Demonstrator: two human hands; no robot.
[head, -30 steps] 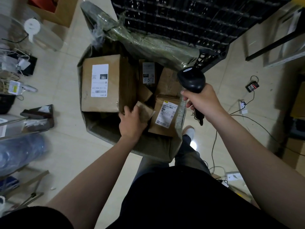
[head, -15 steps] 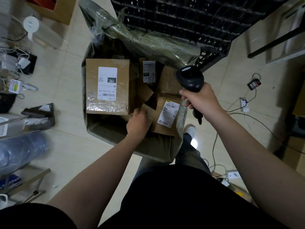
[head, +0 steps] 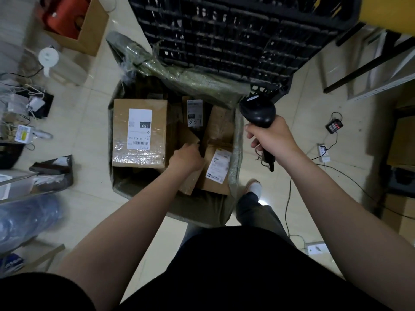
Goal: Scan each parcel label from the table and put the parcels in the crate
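**Small parcel being seated in crate; scanner held clear**

The film-lined crate (head: 202, 209) stands on the floor and holds every parcel in view; no desk shows.

Against the crate's left wall lies a large taped carton (head: 139, 131). It is flat with its label up, which lets it fill that side and keeps the barcode readable.

At the crate's middle, the left hand (head: 187, 157) reaches in over the near wall. Its fingers are curled round a small brown parcel (head: 190, 184), which stands on edge in the gap beside the carton. The fingertips are hidden in that gap. In my judgement the parcel is being wedged upright to save room and has not yet been let go.

Toward the crate's far wall, a narrow parcel with a handwritten label (head: 195, 111) stands upright. A white-labelled parcel (head: 219, 149) leans against the crate's right wall.

Just outside that right wall, the right hand (head: 271, 140) is clenched round the grip of a black barcode scanner (head: 258, 111). The scanner head sits over the crate's far right corner, apparently parked while the other hand works.
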